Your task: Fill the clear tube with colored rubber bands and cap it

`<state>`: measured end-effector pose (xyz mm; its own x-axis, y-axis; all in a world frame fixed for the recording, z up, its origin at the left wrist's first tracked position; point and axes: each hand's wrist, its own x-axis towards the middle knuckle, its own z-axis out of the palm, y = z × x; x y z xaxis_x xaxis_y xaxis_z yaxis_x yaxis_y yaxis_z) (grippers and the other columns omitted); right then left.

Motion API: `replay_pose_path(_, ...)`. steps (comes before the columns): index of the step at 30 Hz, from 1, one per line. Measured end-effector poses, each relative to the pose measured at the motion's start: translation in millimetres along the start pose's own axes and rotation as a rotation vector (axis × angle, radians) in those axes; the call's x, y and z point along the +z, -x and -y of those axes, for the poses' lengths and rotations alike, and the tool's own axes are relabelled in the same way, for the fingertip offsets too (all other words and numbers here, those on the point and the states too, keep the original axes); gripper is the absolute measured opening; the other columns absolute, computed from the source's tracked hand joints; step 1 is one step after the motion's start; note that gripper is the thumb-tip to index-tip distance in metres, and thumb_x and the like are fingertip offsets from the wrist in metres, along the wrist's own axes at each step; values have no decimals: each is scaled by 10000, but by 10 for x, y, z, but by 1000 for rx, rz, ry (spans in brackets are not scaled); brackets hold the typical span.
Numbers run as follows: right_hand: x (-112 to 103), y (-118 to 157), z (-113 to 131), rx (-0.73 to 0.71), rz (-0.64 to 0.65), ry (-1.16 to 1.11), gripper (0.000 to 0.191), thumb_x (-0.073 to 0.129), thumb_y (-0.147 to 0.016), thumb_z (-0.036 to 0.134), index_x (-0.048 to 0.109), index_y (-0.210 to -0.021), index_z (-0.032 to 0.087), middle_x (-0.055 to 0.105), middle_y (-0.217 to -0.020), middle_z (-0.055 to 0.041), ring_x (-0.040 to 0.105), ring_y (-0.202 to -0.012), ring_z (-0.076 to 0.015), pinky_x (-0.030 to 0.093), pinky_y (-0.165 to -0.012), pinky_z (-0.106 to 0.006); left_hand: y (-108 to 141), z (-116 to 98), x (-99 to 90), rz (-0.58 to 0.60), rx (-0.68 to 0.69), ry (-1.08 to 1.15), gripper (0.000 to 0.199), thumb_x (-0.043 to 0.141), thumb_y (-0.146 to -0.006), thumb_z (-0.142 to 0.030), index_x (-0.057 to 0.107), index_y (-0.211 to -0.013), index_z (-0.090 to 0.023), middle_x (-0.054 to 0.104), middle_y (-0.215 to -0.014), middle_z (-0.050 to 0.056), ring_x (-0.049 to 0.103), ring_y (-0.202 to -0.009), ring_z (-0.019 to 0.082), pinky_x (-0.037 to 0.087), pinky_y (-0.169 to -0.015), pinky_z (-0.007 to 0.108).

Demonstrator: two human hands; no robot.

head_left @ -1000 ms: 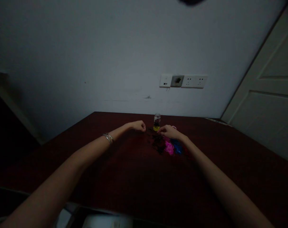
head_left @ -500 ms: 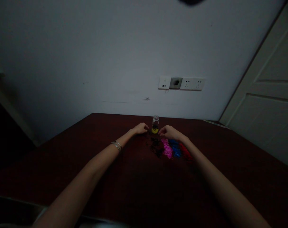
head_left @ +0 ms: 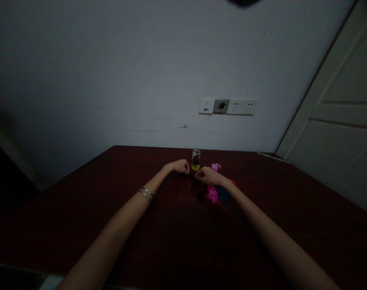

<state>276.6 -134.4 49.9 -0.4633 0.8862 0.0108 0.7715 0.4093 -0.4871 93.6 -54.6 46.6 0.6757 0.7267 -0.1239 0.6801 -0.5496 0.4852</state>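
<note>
A clear glass jar [head_left: 196, 158] stands upright on the dark red table, with yellow pieces at its bottom and dark ones above. Just left of it is my left hand [head_left: 181, 166], its fingers curled closed; what they hold, if anything, is too small to make out. My right hand [head_left: 208, 176] is in a pinch over the far end of a pile of black bands [head_left: 199, 191], and its fingertips hide any small thing between them. Beside that pile lie pink bands [head_left: 213, 195], blue bands [head_left: 223, 194] and red bands [head_left: 234, 183], partly covered by my right forearm.
Behind my right hand sits a small pink object [head_left: 215, 166] with a loop. The white wall [head_left: 156, 80] with sockets [head_left: 240, 107] rises at the table's [head_left: 159, 233] far edge. A panelled door [head_left: 337, 117] stands at the right.
My right hand has moved left and nearer to me, from beside the jar to the black bands, uncovering the pink object. My left hand has curled in more. The view has shifted slightly.
</note>
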Motion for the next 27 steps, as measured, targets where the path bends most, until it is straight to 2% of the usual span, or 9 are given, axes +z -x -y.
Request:
replay_pose_path(4,20,-26,-20,-21,11,-58,316,488,-672,52,682,-917,98,691,-779,-73,600,-617,-129,431,-529,-179,44,-43,-9,169,-29,67,177,588,-594,-156,680,-743,-130,567,-558,-17,435,-478,67,311,-447,170)
replay_pose_path(8,2,-30,-21,-14,30,-106,384,475,-626,15,675,-941,110,682,-787,-56,585,-609,-113,423,-533,-170,79,-93,-32,255,-29,123,187,588,-591,-168,682,-749,-133,585,-570,-6,456,-472,77,311,-429,173)
replay_pose_path(11,-18,-9,-7,-37,50,-84,370,520,-632,51,670,-961,129,665,-744,-32,565,-597,-111,412,-534,-176,121,-112,-92,283,-3,184,216,572,-599,-167,685,-780,-132,601,-602,0,469,-480,73,312,-430,165)
replay_pose_path(13,-18,7,9,-65,81,-53,342,586,-640,124,669,-971,141,650,-715,-21,558,-607,-121,407,-538,-188,156,-87,-140,241,19,226,234,561,-604,-167,687,-797,-123,612,-627,8,465,-480,68,316,-434,166)
replay_pose_path(16,4,25,44,-105,108,-16,371,638,-640,202,659,-1006,150,645,-726,-19,561,-647,-137,403,-555,-202,197,25,-186,113,13,270,264,538,-616,-174,683,-826,-109,617,-655,19,459,-479,61,305,-426,162)
replay_pose_path(22,84,13,104,-128,56,45,324,601,-650,128,670,-966,133,663,-832,-43,569,-722,-138,401,-631,-204,234,304,-115,-111,-70,343,285,528,-647,-228,663,-858,-93,591,-642,20,457,-471,65,292,-385,154)
replay_pose_path(27,155,-34,90,-123,28,94,269,557,-640,89,695,-866,137,651,-728,-27,532,-620,-112,362,-555,-193,252,394,-15,-274,-158,417,299,533,-689,-300,651,-869,-91,561,-614,9,417,-447,51,273,-363,145)
